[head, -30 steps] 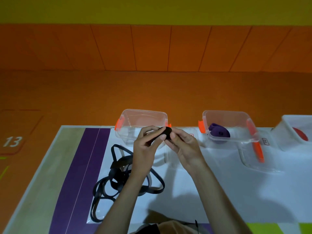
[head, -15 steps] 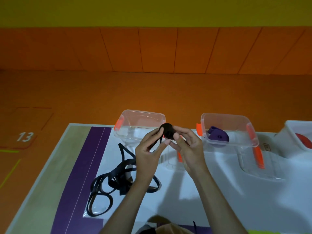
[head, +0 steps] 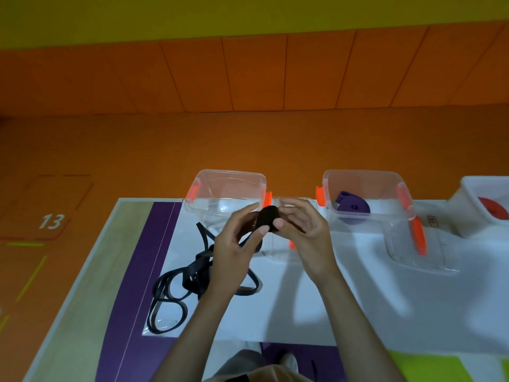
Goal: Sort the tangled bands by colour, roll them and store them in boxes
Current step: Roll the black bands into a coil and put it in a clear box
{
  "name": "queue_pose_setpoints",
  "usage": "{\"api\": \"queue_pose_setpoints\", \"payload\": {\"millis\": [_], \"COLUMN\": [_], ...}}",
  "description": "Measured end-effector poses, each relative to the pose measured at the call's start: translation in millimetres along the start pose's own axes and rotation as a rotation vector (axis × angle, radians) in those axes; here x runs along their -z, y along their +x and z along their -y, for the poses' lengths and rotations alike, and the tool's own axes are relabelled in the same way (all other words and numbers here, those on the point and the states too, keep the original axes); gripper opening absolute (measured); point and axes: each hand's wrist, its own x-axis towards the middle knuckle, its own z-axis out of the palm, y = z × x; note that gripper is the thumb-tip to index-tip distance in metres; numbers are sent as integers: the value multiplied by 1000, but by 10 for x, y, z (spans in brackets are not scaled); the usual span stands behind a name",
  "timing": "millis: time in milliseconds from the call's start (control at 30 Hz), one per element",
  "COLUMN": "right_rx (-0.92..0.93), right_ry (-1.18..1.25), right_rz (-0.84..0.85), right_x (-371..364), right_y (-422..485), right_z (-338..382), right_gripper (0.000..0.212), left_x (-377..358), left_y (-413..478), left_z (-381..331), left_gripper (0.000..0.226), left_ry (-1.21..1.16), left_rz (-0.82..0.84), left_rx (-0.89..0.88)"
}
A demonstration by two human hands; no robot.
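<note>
1. A white bench (head: 289, 312) with a purple stripe (head: 132, 285) is standing on an orange floor (head: 248, 144) bearing the number 13 (head: 51, 221); orange wall panels (head: 248, 73) are rising behind.
2. The left hand (head: 232, 244) and right hand (head: 305, 232) are pinching the black roll (head: 268, 217) between them above the bench, before a clear box (head: 225, 177).
3. Loose black bands (head: 190, 279) are lying tangled, partly hidden by the left wrist.
4. A purple roll (head: 352, 206) is sitting in the second box (head: 366, 177); a third box (head: 482, 186), holding something red (head: 493, 212), is running off the right edge.
</note>
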Motion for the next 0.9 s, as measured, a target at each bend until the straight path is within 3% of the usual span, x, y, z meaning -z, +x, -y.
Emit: {"api": "queue_pose_setpoints", "payload": {"millis": [200, 333, 567, 767, 900], "right_rx": [-3, -1, 82, 123, 56], "right_ry": [214, 116, -88, -30, 14], "right_rz": [58, 61, 10, -31, -82], "right_x": [-214, -305, -429, -772, -950], "right_y": [-146, -161, 84, 227, 257], "right_z": [-59, -130, 10, 45, -65], "right_gripper": [34, 29, 23, 29, 19], "left_x": [82, 155, 408, 792, 886], "left_y": [-62, -116, 56, 355, 517], "left_z": [-136, -135, 5, 24, 58], "left_gripper": [31, 17, 18, 25, 25], "left_ry": [-116, -86, 89, 55, 110], "left_rz": [-89, -172, -112, -18, 44], "left_rx": [-57, -32, -61, -60, -186]}}
